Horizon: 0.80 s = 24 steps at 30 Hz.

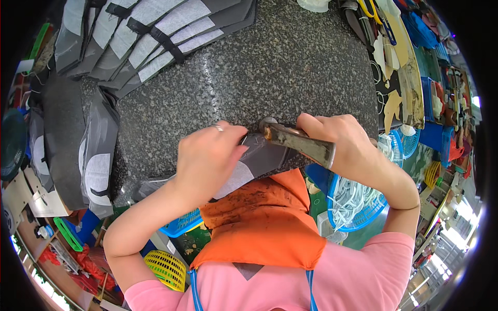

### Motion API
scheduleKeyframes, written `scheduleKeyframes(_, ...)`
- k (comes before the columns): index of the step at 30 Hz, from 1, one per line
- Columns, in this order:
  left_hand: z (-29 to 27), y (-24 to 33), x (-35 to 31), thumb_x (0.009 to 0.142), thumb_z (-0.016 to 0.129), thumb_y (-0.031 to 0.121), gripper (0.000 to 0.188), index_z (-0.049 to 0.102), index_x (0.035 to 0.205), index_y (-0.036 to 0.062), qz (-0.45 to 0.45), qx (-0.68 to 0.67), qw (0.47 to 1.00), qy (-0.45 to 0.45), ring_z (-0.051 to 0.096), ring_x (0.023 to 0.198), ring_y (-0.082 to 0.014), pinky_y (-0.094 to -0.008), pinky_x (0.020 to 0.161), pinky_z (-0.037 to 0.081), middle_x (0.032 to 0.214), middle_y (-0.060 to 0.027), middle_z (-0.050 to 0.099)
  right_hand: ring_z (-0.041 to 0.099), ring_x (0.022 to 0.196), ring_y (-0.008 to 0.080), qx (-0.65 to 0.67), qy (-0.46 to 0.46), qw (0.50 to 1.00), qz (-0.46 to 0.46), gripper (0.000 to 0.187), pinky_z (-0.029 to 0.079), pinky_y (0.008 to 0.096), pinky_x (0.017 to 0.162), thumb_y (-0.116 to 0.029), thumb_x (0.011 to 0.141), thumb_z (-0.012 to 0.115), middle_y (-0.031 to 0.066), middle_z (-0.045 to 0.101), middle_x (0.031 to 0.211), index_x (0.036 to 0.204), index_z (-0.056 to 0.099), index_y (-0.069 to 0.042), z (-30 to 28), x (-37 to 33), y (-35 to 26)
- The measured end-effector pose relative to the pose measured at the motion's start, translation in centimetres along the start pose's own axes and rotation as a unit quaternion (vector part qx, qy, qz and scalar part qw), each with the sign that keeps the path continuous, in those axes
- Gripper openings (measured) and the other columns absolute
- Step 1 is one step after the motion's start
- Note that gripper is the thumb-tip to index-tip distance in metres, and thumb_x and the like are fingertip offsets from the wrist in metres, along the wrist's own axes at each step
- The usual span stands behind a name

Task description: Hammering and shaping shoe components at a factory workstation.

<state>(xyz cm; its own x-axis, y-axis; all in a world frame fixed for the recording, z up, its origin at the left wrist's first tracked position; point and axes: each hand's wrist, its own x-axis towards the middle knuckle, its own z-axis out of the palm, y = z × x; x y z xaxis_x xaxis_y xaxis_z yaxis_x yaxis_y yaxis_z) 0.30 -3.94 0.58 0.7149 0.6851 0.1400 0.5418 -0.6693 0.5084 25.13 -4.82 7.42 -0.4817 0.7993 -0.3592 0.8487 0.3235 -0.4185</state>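
My right hand is closed around a hammer, whose worn metal head lies across the near edge of a granite slab. Its round striking face rests at or just above a flat dark grey piece, which bears a pale patch. My left hand pinches this piece's upper edge between thumb and fingers, close to the hammer face. The hammer's handle is mostly hidden by my right hand. Part of the grey piece passes beneath my left wrist.
Fanned grey pieces with white panels and black straps cover the slab's far left. More grey pieces hang at its left side. A blue basket of white strips stands below right. Yellow-handled scissors lie far right.
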Motion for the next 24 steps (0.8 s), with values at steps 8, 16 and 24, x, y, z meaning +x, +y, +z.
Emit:
scheduleKeyframes(8,0.1,1.3,-1.1,0.073,0.066,0.005,0.014,0.065,0.085,-0.0023,0.072,0.102,0.991,0.052,0.053,0.064,-0.0192,-0.0317,0.055,0.044,0.075,-0.0056,0.053,0.062,0.058,0.0336,0.03,0.07,0.996,-0.042,0.022,0.049,0.0432,0.05,-0.02,0.083,0.064,0.0105,0.058,0.064,0.085,0.048,-0.006,1.7,0.3,-1.2)
scheduleKeyframes(16,0.2,2.0,-2.9,0.077,0.067,0.006,0.011,0.065,0.088,0.0044,0.048,0.103,0.991,0.065,0.06,0.07,-0.0262,-0.0369,0.058,0.047,0.089,-0.0094,0.061,0.063,0.057,0.0333,0.035,0.16,0.985,-0.046,0.019,0.05,0.0433,0.05,-0.02,0.083,0.062,0.0116,0.059,0.059,0.084,0.049,-0.005,2.5,0.5,-2.1)
scheduleKeyframes(24,1.4,-1.0,5.5,0.082,0.068,0.019,0.015,0.061,0.089,0.0071,-0.074,-0.022,0.997,0.027,0.062,0.071,-0.0297,-0.0407,0.06,0.047,0.08,-0.0087,0.06,0.055,0.059,0.0364,0.006,0.138,0.983,0.12,0.015,0.043,0.0375,0.053,-0.015,0.086,0.068,0.0156,0.055,0.066,0.091,0.058,-0.005,0.0,-0.5,0.4)
